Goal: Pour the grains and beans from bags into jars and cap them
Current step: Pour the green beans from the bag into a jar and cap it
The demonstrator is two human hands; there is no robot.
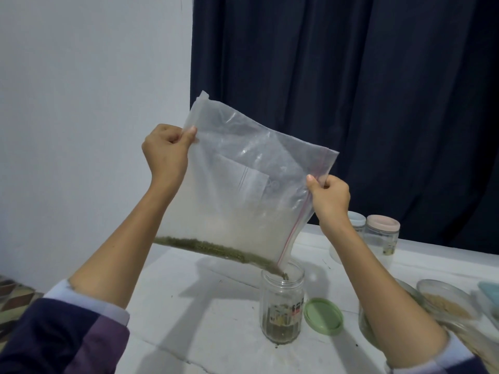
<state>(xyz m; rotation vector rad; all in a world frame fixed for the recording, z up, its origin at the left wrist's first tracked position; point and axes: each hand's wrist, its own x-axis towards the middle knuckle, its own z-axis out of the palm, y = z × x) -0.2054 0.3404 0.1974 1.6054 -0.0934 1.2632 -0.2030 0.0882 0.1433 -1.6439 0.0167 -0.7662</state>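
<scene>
- Under the right forearm: two open jars, one with tan grains (pixel 448 306), one with green contents (pixel 368 323), half hidden by the arm. No lids on them that I can see; capping looks still to do.
- Below and between the hands: open glass jar (pixel 282 306) on the white table (pixel 189 306), filled roughly a third with green beans. Its green lid (pixel 323 315) lies flat just beside it, toward the right-hand side.
- Between the hands: big clear zip bag (pixel 243 190), tilted, lowest corner in the jar mouth. A thin band of beans (pixel 216 248) remains along the bottom edge, so this pour seems near done.
- Left hand (pixel 166 149) pinches the bag's upper corner, held high.
- Right hand (pixel 328 197) pinches the zip edge, lower.
- Beyond the right hand: two capped jars, pink lid (pixel 383 224) and a pale lid (pixel 356 218), contents unclear.
</scene>
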